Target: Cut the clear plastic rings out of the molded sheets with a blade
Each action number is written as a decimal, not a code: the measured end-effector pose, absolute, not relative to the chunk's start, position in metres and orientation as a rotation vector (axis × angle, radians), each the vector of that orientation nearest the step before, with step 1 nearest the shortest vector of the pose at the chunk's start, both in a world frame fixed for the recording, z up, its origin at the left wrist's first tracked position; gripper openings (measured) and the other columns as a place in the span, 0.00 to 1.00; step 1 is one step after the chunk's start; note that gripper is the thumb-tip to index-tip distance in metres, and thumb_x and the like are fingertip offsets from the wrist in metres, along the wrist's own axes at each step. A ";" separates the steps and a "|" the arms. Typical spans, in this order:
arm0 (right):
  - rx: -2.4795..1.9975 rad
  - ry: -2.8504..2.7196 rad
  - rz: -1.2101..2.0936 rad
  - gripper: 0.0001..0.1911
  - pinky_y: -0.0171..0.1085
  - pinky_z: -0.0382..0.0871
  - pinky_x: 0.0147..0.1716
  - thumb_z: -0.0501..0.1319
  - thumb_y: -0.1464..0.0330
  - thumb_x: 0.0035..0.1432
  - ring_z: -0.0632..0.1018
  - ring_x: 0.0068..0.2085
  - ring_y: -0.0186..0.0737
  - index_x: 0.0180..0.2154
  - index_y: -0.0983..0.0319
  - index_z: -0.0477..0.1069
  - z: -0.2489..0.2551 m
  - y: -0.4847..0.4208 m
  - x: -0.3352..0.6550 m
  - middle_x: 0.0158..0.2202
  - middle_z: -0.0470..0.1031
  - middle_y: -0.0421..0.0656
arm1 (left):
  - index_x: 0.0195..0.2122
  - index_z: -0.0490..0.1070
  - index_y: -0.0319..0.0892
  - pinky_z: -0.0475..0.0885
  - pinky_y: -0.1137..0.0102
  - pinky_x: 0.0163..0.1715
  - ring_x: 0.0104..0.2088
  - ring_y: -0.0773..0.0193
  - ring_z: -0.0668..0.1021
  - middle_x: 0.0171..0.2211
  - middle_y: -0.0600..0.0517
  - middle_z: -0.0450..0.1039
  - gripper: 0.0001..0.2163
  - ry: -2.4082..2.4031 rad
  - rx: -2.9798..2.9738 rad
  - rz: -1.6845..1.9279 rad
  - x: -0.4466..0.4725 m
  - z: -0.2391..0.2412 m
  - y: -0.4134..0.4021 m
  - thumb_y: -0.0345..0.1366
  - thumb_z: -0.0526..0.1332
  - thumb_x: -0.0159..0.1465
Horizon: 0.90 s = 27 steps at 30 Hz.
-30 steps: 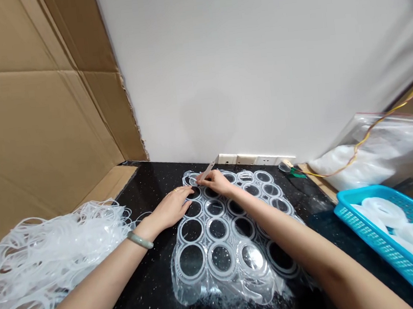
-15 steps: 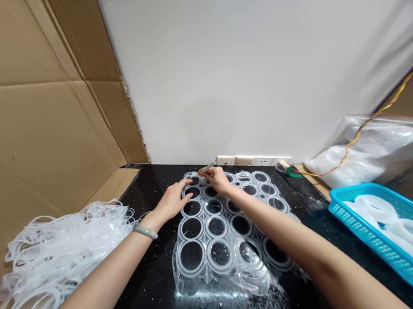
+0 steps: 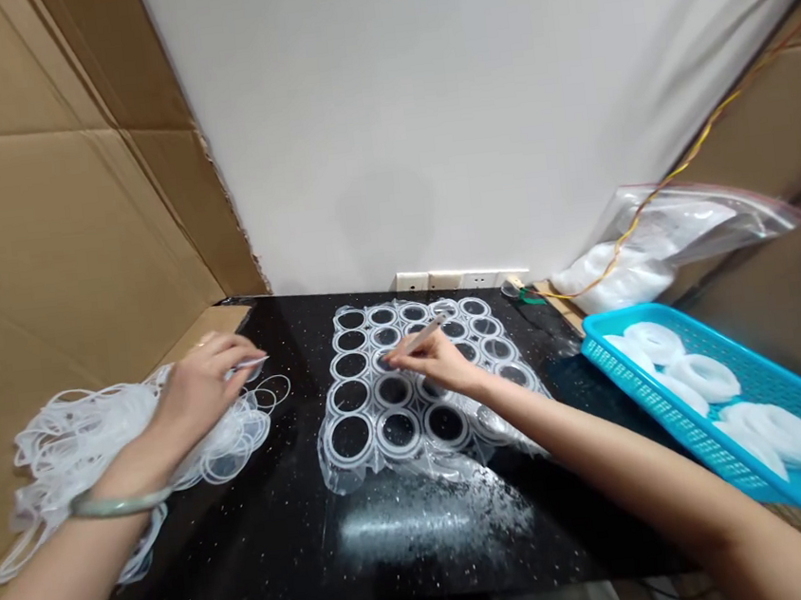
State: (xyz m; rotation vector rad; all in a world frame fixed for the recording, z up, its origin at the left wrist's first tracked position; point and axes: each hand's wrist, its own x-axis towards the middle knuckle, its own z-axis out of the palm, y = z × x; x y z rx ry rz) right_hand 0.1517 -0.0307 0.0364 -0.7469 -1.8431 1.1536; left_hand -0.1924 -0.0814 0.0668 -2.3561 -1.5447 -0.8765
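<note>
A sheet of translucent rings (image 3: 353,438), moulded in rows, lies flat on the black speckled worktop. Over its middle is my right hand (image 3: 439,361), closed round a slim white pen-like tool (image 3: 424,334); its tip is hidden by my fingers. My left hand (image 3: 202,388), with a pale bangle (image 3: 119,504) on the wrist, hovers above a tangled heap of thin translucent plastic rings (image 3: 86,443). Its fingertips pinch a small translucent scrap (image 3: 253,362), slightly blurred.
A blue plastic basket (image 3: 659,406) with white ring-shaped pieces (image 3: 702,377) stands on the right. Behind it are a clear bag of white material (image 3: 616,272) and a yellow wire (image 3: 696,154). Cardboard (image 3: 61,202) rises at left; sockets (image 3: 445,280) line the wall.
My left hand has moved left from the far edge of the ring sheet to above the heap, now holding a scrap. My right hand has come nearer over the sheet. The view has shifted.
</note>
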 end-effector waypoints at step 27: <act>-0.834 -1.937 1.260 0.07 0.35 0.71 0.34 0.66 0.67 0.55 0.79 0.33 0.38 0.32 0.65 0.78 -0.010 -0.103 0.171 0.33 0.80 0.46 | 0.53 0.71 0.38 0.72 0.57 0.54 0.54 0.55 0.74 0.54 0.44 0.73 0.14 -1.029 -2.976 -0.659 -0.051 0.006 -0.191 0.27 0.54 0.68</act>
